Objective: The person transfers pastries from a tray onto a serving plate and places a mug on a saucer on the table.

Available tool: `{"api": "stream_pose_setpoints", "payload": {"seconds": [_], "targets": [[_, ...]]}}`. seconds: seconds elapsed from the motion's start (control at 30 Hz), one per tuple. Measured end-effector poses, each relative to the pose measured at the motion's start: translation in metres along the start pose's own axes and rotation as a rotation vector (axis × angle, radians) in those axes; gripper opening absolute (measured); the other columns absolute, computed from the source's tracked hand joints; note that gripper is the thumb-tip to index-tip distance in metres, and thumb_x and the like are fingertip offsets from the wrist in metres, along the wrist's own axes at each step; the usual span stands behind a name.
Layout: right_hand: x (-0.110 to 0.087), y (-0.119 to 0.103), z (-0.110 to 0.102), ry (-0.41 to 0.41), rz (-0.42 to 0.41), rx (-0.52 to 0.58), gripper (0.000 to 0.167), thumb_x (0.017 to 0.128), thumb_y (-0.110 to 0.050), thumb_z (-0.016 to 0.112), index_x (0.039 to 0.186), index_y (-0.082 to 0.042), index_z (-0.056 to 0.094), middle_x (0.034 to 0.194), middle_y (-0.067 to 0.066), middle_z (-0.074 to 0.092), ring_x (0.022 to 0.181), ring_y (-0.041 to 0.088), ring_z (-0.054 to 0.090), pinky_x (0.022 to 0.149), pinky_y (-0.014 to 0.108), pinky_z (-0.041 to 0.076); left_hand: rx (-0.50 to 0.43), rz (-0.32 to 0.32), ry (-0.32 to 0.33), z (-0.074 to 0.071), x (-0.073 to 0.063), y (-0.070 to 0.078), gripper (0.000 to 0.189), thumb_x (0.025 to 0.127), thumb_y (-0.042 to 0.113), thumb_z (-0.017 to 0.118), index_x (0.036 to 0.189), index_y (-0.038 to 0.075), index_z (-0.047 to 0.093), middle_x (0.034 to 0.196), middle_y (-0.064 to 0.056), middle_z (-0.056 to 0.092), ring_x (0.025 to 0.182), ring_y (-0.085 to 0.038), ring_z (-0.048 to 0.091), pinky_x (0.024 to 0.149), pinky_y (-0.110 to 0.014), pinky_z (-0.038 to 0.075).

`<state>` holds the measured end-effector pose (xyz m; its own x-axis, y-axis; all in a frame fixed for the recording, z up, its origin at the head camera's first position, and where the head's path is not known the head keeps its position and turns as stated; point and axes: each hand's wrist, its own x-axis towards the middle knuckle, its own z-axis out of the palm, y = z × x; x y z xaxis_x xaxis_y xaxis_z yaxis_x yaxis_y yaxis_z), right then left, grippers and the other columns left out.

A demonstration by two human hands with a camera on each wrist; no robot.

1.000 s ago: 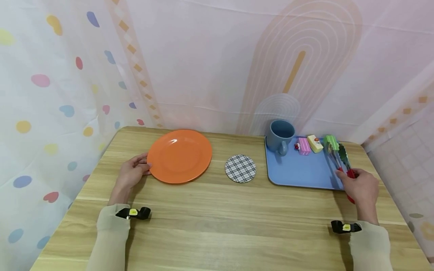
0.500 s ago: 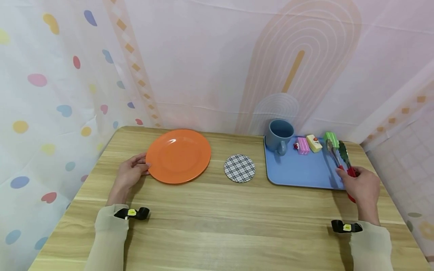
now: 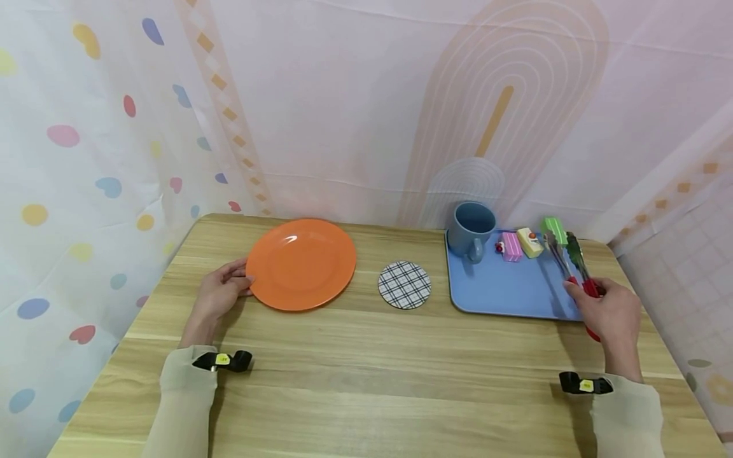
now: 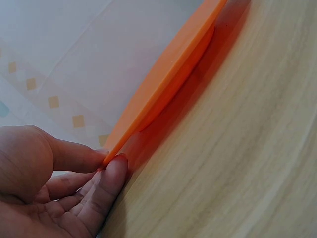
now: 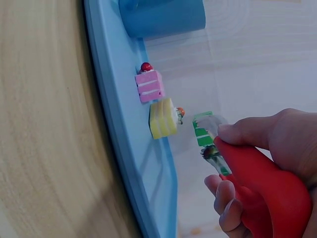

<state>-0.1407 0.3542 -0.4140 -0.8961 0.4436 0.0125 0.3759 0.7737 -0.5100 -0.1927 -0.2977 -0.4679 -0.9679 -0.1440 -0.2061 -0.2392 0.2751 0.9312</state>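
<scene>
While my left hand [image 3: 220, 291] pinches the plate [image 3: 303, 264] by its rim, left of frame, likely to steady it, my right hand [image 3: 609, 312] grips the tongs [image 3: 590, 288], tips at the green cake [image 3: 553, 226], right of frame, probably sparing fingers.

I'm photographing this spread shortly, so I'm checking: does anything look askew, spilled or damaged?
The pink cake on the blue tray looks tipped onto its side: its cherry points toward the mug, while the yellow cake has its topping up. I see no spill or damage.
</scene>
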Motion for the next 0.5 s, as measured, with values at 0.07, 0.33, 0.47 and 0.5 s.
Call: {"api": "stream_pose_setpoints", "payload": {"seconds": [0.07,0.33,0.47,0.5], "targets": [[0.000,-0.002,0.000,0.005,-0.014,0.002,0.069,0.099,-0.046,0.061,0.133,0.014,0.057,0.124,0.036,0.059,0.105,0.046,0.054,0.068,0.037,0.044,-0.002,-0.003,0.006,-0.001,-0.001,0.001,0.055,0.105,0.009,0.056,0.157,0.004,0.040,0.118,0.001,0.057,0.086,0.004,0.064,0.078,-0.016,0.061],[-0.003,-0.007,0.001,0.012,-0.048,0.009,0.067,0.097,-0.046,0.062,0.129,0.013,0.060,0.120,0.036,0.061,0.103,0.045,0.053,0.067,0.036,0.042,-0.013,0.014,-0.007,-0.002,-0.003,0.000,0.056,0.104,0.009,0.056,0.157,0.001,0.039,0.116,0.000,0.058,0.085,0.003,0.065,0.078,-0.017,0.062],[-0.005,-0.010,0.001,0.018,-0.075,0.021,0.067,0.097,-0.046,0.062,0.127,0.014,0.060,0.120,0.036,0.062,0.102,0.045,0.055,0.066,0.035,0.043,-0.010,0.009,-0.004,-0.002,-0.003,0.000,0.055,0.104,0.009,0.055,0.157,0.002,0.039,0.121,-0.004,0.058,0.086,0.004,0.064,0.078,-0.017,0.062],[-0.005,-0.012,0.001,0.020,-0.082,0.026,0.067,0.097,-0.045,0.062,0.127,0.014,0.060,0.120,0.036,0.062,0.102,0.045,0.056,0.066,0.035,0.043,-0.008,0.009,-0.002,-0.002,-0.003,0.000,0.055,0.104,0.009,0.055,0.157,0.002,0.039,0.123,-0.006,0.057,0.086,0.004,0.064,0.078,-0.017,0.062]]}}
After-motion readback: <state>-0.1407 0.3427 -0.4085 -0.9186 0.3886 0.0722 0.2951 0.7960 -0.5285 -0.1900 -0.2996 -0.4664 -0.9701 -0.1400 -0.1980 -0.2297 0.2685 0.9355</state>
